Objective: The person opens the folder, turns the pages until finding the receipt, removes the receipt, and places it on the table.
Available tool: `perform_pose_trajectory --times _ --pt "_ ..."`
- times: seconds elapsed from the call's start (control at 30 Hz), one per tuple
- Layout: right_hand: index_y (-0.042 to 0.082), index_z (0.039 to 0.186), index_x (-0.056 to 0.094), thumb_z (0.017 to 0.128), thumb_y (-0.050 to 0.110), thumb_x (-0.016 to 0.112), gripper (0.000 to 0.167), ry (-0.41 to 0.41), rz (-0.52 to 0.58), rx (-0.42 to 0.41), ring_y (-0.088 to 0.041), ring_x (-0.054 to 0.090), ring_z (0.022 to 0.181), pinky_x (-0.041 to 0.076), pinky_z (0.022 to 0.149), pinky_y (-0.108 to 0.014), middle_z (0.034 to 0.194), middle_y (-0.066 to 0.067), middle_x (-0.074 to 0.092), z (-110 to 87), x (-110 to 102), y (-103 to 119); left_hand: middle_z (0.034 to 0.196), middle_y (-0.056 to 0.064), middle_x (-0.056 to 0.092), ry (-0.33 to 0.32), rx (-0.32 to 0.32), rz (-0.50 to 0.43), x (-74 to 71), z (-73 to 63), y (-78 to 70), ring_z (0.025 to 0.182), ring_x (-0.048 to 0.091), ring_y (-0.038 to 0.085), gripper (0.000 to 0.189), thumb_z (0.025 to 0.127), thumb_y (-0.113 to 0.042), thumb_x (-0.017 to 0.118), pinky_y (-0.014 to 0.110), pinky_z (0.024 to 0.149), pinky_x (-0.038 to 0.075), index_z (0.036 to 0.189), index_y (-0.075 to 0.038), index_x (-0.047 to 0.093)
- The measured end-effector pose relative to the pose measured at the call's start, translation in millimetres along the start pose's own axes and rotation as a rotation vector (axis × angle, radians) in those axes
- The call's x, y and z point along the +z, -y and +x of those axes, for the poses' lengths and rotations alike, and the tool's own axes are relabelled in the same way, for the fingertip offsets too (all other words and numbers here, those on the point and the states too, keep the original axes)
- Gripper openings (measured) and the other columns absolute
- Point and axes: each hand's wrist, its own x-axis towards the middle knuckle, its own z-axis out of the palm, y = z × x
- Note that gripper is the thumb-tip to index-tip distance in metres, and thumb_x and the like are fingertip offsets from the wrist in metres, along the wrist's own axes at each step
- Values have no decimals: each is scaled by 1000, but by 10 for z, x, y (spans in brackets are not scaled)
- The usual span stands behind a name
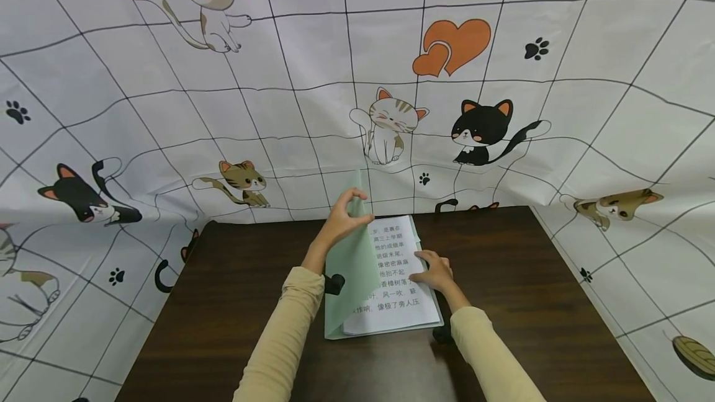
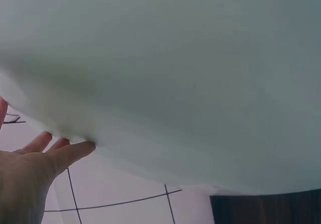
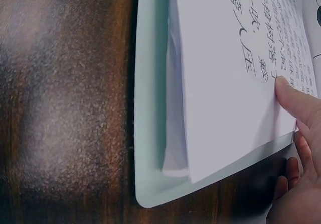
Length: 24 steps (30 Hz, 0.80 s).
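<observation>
A light green folder (image 1: 350,278) lies opened on the table, its left cover lifted and bowed upright. My left hand (image 1: 341,222) holds that cover by its upper edge, fingers and thumb spread along it. From the left wrist, the cover (image 2: 175,93) fills most of the view, with the left hand's fingertips (image 2: 83,147) at its rim. Inside the folder is a stack of white papers (image 1: 393,309) printed with large Chinese characters. My right hand (image 1: 436,270) grips the right edge of the stack and folder, thumb (image 3: 296,97) on the top sheet, other fingers curled at the side.
The dark wooden table (image 1: 519,290) extends to both sides of the folder. Behind it and at the sides hangs a white cloth (image 1: 301,116) with a grid and cartoon cats. Black wrist straps (image 1: 334,284) sit on both arms.
</observation>
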Motion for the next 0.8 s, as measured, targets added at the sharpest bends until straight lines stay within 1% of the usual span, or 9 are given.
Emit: perform_pose_trajectory --times 0.17,0.23,0.3,0.4,0.53,0.6,0.7,0.8 --pt "6 139 52 77 20 78 68 12 20 -14 -45 30 133 30 104 -62 151 -16 40 -10 -5 -20 148 14 42 3 -16 -5 -80 -41 23 144 31 38 40 84 -12 72 63 114 29 119 -8 52" --pt "6 138 53 77 20 79 68 11 31 -18 -46 30 133 29 104 -62 151 -17 40 -16 -10 -19 148 17 41 8 -15 -14 -116 -47 29 143 31 40 41 84 -11 71 62 115 26 120 -7 51" --pt "6 138 53 77 20 79 67 4 33 -23 -46 30 132 30 103 -62 151 -18 40 -22 -17 -15 147 19 41 13 -11 -42 -159 -47 29 143 31 42 43 84 -10 71 62 116 25 121 -3 50" --pt "5 137 54 77 20 79 67 -15 21 -31 -45 32 131 31 102 -61 150 -18 41 -24 -18 -4 148 23 38 23 -5 -84 -242 -48 35 143 30 45 45 84 -6 70 63 115 27 123 3 48" --pt "5 138 53 79 22 77 66 -28 -3 -29 -43 34 130 34 100 -59 150 -17 41 -25 -13 10 152 24 32 17 -23 -134 -370 -67 63 144 29 46 45 85 -2 66 62 108 37 124 4 45" --pt "5 139 53 80 23 76 66 -30 -11 -21 -43 35 130 35 100 -58 150 -16 41 -27 -14 19 152 24 30 11 -28 -164 -429 -78 81 145 28 45 45 85 0 64 61 106 41 125 5 44" --pt "5 139 53 79 23 76 66 -36 -26 -14 -42 37 129 36 99 -58 150 -15 43 -27 -27 35 154 23 28 3 -30 -212 -513 -98 109 145 28 44 46 85 2 61 60 107 40 126 6 42" --pt "7 140 53 80 23 75 66 -31 -38 3 -42 37 130 36 100 -59 151 -14 43 -22 -34 37 155 23 27 -3 -35 -225 -598 -138 119 146 28 44 45 87 2 59 61 111 35 127 6 41"
